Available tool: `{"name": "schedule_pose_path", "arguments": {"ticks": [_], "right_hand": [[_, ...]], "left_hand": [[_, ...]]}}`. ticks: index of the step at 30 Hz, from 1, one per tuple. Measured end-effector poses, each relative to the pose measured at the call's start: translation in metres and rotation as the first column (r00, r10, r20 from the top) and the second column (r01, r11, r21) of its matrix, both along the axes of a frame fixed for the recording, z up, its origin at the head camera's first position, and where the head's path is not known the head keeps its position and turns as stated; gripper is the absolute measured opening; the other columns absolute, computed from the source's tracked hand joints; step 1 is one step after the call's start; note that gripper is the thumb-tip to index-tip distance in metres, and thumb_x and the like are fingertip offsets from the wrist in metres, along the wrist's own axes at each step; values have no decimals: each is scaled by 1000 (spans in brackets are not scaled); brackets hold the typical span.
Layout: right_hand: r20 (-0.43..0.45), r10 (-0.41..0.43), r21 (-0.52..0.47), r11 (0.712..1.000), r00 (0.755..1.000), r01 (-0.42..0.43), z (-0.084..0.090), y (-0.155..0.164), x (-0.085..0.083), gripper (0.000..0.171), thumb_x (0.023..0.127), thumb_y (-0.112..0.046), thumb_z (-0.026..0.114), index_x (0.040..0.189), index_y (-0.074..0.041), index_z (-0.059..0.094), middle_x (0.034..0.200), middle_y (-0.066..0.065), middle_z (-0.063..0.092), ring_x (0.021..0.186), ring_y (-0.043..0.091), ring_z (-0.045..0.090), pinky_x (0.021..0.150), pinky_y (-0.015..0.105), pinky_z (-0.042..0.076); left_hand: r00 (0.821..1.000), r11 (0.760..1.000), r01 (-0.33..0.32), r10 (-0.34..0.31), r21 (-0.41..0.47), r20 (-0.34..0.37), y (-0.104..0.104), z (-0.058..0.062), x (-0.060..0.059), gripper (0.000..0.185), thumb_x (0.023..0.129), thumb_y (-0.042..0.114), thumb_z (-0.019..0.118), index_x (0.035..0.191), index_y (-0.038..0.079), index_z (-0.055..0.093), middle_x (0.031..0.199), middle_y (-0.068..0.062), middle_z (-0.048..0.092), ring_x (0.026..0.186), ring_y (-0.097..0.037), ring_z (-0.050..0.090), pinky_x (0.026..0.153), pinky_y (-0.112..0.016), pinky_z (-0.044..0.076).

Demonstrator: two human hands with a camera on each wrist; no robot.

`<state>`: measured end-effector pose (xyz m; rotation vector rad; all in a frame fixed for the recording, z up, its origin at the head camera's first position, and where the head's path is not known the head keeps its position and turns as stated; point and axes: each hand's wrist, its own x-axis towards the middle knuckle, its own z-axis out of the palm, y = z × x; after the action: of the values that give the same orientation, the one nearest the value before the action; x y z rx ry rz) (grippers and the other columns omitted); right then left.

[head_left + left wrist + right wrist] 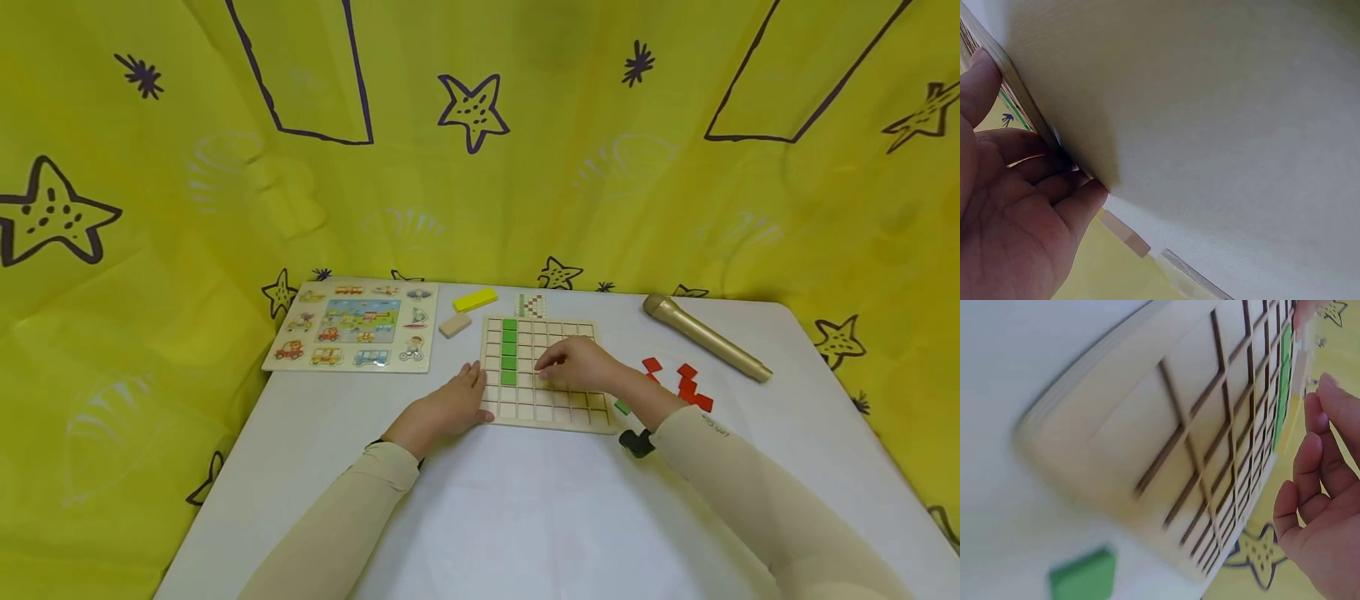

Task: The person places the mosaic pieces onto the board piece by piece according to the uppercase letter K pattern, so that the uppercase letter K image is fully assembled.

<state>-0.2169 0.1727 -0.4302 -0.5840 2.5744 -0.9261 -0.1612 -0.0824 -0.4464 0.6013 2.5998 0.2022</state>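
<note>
A wooden grid board point(570, 407) lies flat on the white table point(525, 517), with a column of green tiles point(509, 352) set into its left part. My left hand point(453, 402) lies flat on the table with straight fingers point(1054, 187) touching the board's left edge point(1019, 94). Over the board's middle, my right hand point(576, 364) points its fingertips down at the cells. In the right wrist view its fingers point(1310, 469) hang relaxed above the grid point(1210, 431) with nothing in the palm. A loose green tile point(1083, 577) lies by the board's near right corner.
Red tiles point(681, 381) are scattered right of the board, with a gold microphone point(705, 337) beyond them. A yellow block point(475, 299), a wooden block point(454, 324) and a small pattern card point(531, 306) lie behind the board. A vehicle puzzle point(352, 325) sits at the back left.
</note>
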Motion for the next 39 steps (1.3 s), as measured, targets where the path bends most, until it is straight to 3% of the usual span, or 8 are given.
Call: {"name": "schedule_pose_path", "arguments": {"ticks": [7,18,30,39], "right_hand": [[-21,-43,10,999,999,43,6,37,12,11,92,-17,75,102,-11,79,105,3,73,90,21,57,77,35,49],[5,-95,28,995,995,95,1,87,31,14,91,-14,75,103,-8,78,92,-1,72,79,20,55,64,29,45],[-32,-91,23,996,995,91,-9,113,48,16,88,-13,79,103,-8,78,98,0,75,90,17,65,75,31,52],[-60,-100,39,994,993,103,-17,122,53,26,85,-11,81,110,-5,76,96,-1,74,85,15,59,70,25,50]], "left_hand": [[1000,1000,-1,1,10,-5,-2,-1,1,82,103,43,54,158,-5,17,166,-20,8,154,-32,7,123,-40,16],[1000,1000,11,-11,12,-19,-1,0,2,81,103,42,54,158,-6,18,166,-21,9,153,-33,8,122,-40,17],[1000,1000,11,-11,9,-10,2,1,2,82,103,42,54,158,-6,17,166,-21,8,153,-33,7,122,-41,16],[1000,1000,14,-14,14,-3,2,1,1,82,103,42,54,158,-6,16,166,-21,7,153,-33,7,122,-41,16]]}}
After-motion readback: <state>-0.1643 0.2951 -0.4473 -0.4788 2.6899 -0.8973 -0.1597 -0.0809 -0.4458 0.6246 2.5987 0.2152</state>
